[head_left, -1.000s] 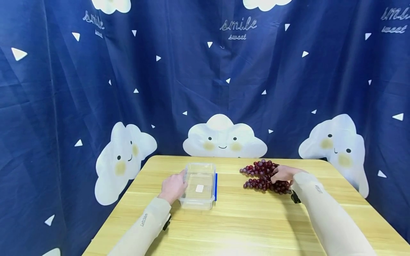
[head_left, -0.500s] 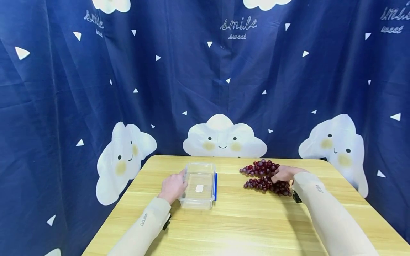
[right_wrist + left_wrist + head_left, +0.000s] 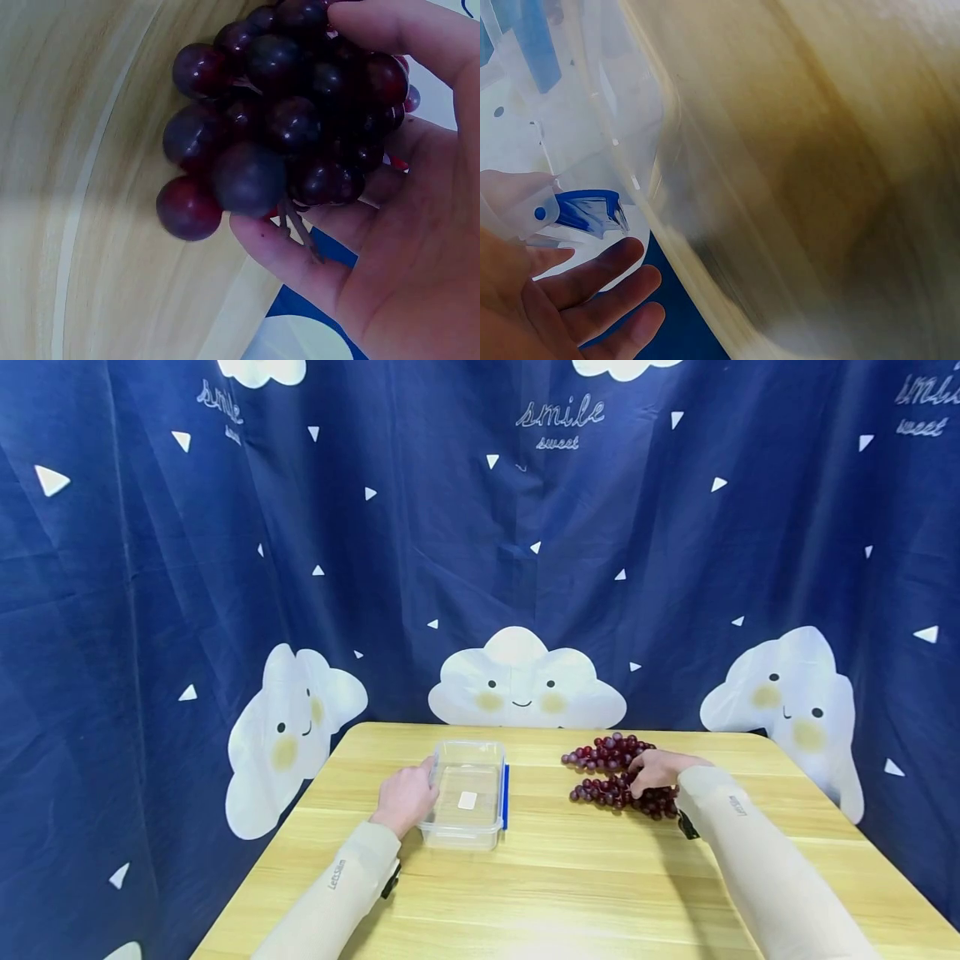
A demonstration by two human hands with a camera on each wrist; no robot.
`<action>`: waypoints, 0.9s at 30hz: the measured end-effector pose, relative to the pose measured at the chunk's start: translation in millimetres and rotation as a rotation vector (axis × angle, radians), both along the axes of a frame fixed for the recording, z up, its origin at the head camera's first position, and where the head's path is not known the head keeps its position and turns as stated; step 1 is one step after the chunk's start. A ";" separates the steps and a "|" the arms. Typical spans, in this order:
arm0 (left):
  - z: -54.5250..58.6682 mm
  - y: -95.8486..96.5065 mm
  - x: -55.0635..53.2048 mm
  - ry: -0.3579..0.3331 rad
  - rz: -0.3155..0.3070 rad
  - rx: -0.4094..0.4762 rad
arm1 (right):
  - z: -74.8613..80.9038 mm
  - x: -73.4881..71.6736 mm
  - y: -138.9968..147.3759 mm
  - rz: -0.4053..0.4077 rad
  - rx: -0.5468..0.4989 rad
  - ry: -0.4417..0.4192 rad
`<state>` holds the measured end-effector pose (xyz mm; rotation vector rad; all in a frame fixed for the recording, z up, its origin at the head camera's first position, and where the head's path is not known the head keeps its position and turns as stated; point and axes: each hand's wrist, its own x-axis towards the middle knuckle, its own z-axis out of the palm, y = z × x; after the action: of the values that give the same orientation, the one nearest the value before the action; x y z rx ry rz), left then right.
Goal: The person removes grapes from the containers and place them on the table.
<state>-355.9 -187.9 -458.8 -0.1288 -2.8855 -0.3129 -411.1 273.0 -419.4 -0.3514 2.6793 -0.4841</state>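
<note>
A bunch of dark red grapes [image 3: 609, 753] lies on the wooden table [image 3: 570, 877], right of centre. My right hand [image 3: 651, 773] grips part of it. In the right wrist view the thumb [image 3: 409, 30] sits on top of the grapes [image 3: 262, 135] and the fingers [image 3: 300, 262] curl underneath. A clear plastic container [image 3: 468, 795] with a blue clip [image 3: 506, 793] stands left of centre, nothing inside but a small white label. My left hand [image 3: 407, 795] rests against its left wall. The left wrist view shows straight fingers [image 3: 600, 296] beside the container wall [image 3: 607, 105].
A dark blue curtain [image 3: 480, 543] printed with white clouds hangs behind and around the table. The table's far edge runs just behind the container and grapes. Bare wood stretches between my arms and towards the front edge.
My right hand has shifted slightly left over the grapes, and its fingers have closed round the bunch. The left hand and the container have not moved.
</note>
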 end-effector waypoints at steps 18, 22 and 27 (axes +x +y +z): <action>1.0 1.0 0.8 0.000 0.003 -0.009 | 3.8 4.0 0.6 -0.026 -0.038 -0.050; 1.9 1.3 1.7 -0.004 -0.001 -0.007 | 6.9 8.4 6.9 -0.089 -0.080 -0.091; 1.6 1.0 1.0 -0.010 0.000 -0.003 | 10.4 18.4 18.3 -0.107 -0.109 -0.122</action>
<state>-354.9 -187.0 -457.1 -0.1279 -2.8955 -0.3103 -392.7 291.3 -409.0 -0.2027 2.5691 -0.6631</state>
